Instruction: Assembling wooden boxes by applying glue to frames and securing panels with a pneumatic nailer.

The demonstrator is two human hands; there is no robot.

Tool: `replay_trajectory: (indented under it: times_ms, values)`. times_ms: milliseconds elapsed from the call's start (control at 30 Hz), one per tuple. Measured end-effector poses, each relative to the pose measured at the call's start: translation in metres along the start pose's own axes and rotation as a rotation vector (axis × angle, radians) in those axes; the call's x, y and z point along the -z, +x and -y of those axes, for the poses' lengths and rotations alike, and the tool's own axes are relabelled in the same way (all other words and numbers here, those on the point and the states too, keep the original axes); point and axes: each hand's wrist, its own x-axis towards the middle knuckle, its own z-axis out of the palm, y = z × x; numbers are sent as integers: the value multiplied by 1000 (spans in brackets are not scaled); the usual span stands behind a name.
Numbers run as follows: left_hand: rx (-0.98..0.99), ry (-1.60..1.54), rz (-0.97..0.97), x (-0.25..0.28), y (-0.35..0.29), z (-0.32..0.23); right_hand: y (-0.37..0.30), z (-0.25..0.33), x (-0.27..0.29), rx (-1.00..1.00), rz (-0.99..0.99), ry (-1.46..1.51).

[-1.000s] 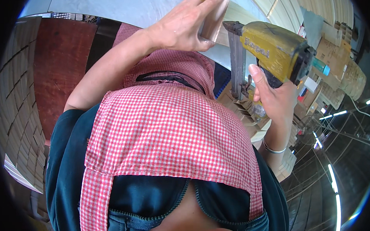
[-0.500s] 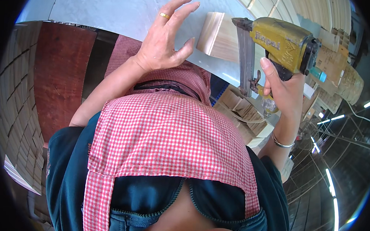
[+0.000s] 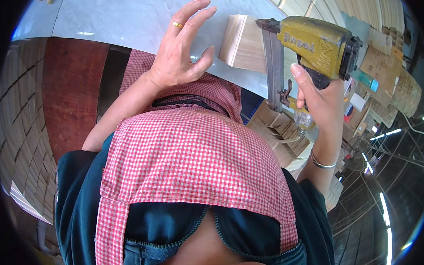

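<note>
My right hand is wrapped round the handle of a yellow and black nail gun, held up over the right part of the table. Its long grey magazine points toward my body, and the black nose is at its left end. Behind the magazine, a pale wooden block or stack of boards rests on the table, partly hidden by the tool. To the left of that wood, my left hand hovers with fingers apart and nothing in them. A ring sits on one of its fingers.
The pale grey-blue tabletop spans the front. Stacked wooden strips lie at the far right. Wooden pieces sit below the table edge. A bottle with a teal cap and cardboard boxes are on the right; a reddish-brown panel stands left.
My left hand has shifted slightly left and down. The nail gun in my right hand has moved a little left, over the wood. The view has turned slightly.
</note>
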Motion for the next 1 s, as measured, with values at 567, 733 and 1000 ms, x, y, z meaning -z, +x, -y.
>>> replay_trajectory:
  times_ms: [567,733,1000]
  values:
    - [-293,545,663,-83,75,-74,-14,-63,44,-99,-234,83]
    - [-218,500,628,-90,73,-66,-7,-64,47,-72,-197,106]
    - [-276,498,577,-93,77,-63,7,-67,55,-73,-120,97]
